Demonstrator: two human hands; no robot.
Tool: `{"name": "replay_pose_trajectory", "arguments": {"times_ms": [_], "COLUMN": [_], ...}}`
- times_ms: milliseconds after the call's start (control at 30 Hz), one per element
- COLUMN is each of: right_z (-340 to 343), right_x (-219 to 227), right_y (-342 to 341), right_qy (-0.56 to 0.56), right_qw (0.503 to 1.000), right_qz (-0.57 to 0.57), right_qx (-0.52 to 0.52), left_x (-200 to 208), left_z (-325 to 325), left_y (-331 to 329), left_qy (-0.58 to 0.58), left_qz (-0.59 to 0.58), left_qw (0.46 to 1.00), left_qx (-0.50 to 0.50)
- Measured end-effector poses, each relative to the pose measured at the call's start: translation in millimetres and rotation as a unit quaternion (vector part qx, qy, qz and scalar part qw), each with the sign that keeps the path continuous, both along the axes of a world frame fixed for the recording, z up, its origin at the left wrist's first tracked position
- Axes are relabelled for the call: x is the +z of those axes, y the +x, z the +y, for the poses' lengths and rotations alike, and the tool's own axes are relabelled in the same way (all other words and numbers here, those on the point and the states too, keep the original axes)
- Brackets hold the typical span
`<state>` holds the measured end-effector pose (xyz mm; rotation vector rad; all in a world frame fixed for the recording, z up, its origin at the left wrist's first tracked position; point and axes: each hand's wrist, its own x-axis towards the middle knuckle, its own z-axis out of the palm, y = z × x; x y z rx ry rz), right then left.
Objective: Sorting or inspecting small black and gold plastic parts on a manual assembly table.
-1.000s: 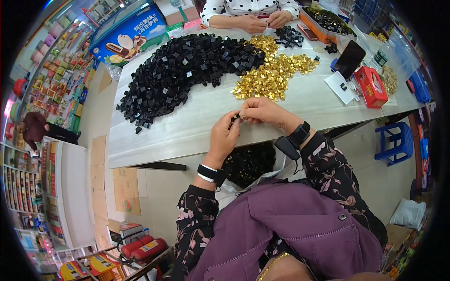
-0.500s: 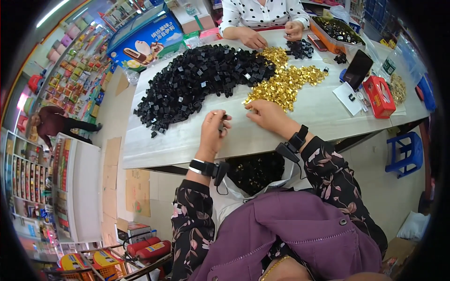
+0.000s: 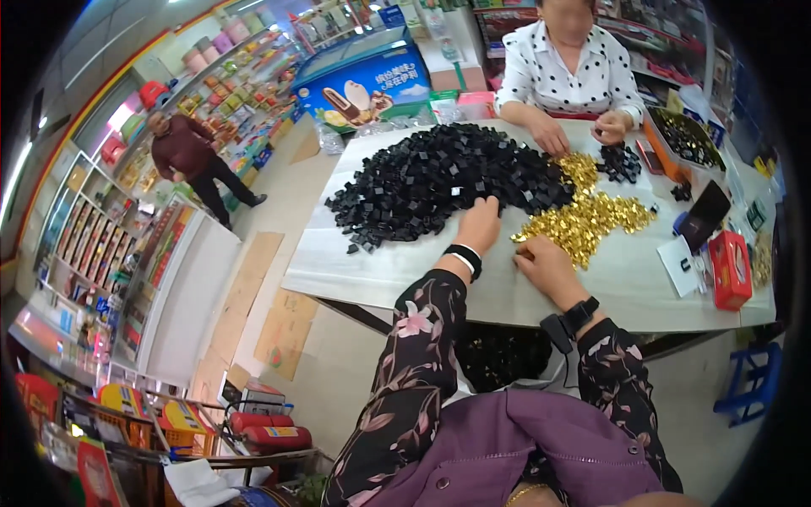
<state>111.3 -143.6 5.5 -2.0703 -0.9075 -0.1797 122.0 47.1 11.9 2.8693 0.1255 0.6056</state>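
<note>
Flowers dot black sleeves — the garment is purple.

left grip ahead of right grip

Near tabletop lies open; black pile blocks beyond.

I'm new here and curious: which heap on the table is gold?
The middle heap by the person's right hand: it shines gold, while the big left heap and the small far heap are black.
</note>
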Motion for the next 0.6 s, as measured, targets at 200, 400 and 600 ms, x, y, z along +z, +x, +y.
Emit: {"name": "replay_pose_trajectory", "arguments": {"times_ms": [200, 400, 600], "right_z": [3.6, 1.8, 3.4], "right_x": [1.9, 4.4, -2.5], "right_y": [0.8, -0.4, 2.9], "right_qy": [0.016, 0.021, 0.138], "right_qw": [0.999, 0.999, 0.972], "right_qz": [-0.025, -0.03, 0.185], "right_qx": [0.015, 0.014, 0.033], "left_x": [-7.2, -11.4, 16.7], "left_z": [12.4, 32.6, -13.3], "left_y": [-9.0, -33.3, -89.2], "left_qy": [-0.045, -0.036, -0.54], "left_qz": [0.016, 0.015, 0.055], "left_qw": [0.999, 0.996, 0.834], "left_qx": [-0.025, -0.084, -0.096]}}
